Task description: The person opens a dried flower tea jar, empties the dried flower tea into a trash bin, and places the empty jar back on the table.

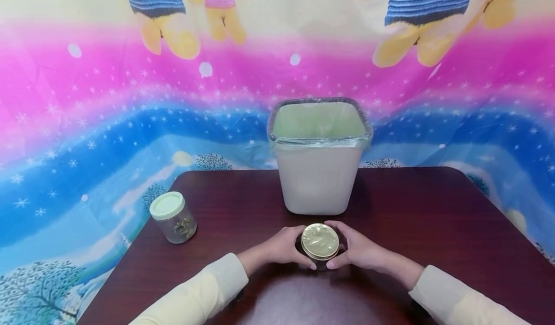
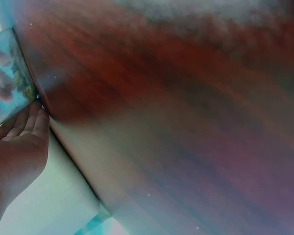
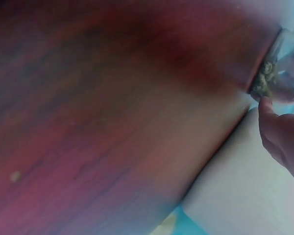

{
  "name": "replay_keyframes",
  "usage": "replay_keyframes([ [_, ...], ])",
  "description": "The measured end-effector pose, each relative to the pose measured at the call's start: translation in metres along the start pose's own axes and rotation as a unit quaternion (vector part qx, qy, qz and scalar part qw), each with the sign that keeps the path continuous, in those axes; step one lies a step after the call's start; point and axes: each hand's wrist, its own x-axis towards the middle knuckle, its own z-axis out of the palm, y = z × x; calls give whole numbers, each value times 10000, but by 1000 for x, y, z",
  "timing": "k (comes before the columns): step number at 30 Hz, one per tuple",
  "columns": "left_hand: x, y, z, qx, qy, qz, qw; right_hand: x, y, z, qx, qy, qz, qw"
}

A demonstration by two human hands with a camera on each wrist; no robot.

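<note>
A clear jar with a gold lid (image 1: 320, 241) stands between both hands, in front of the waste bin. My left hand (image 1: 286, 246) curls round its left side, thumb at the near side. From the right, my right hand (image 1: 362, 250) grips it in the same way, fingers behind and thumb in front. In the left wrist view the see-through jar (image 2: 14, 81) shows small yellowish-brown bits low inside, and the left hand (image 2: 22, 152) lies against it. In the right wrist view the jar (image 3: 267, 78) appears at the edge, with the right hand (image 3: 284, 134) touching it.
A white waste bin (image 1: 318, 180) with a clear liner over its rim stands at the back of the dark red table (image 1: 225, 204). At the left edge is another clear jar (image 1: 175, 226) with a pale lid and brownish bits inside. A printed cloth (image 1: 243, 89) hangs behind.
</note>
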Motion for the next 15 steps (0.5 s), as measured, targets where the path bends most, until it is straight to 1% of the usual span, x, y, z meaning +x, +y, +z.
replay_keyframes([
  [3,0,1,0,9,-13,-18,10000,-3,-3,4,-7,248,31,9997],
  [6,0,1,0,10,-19,-33,10000,-7,-7,14,-81,709,217,9972],
  [11,1,1,0,35,-34,1,10000,-13,-14,32,-330,1570,576,9854],
  [15,0,1,-1,48,-40,2,10000,-12,-17,42,-505,2054,710,9748],
])
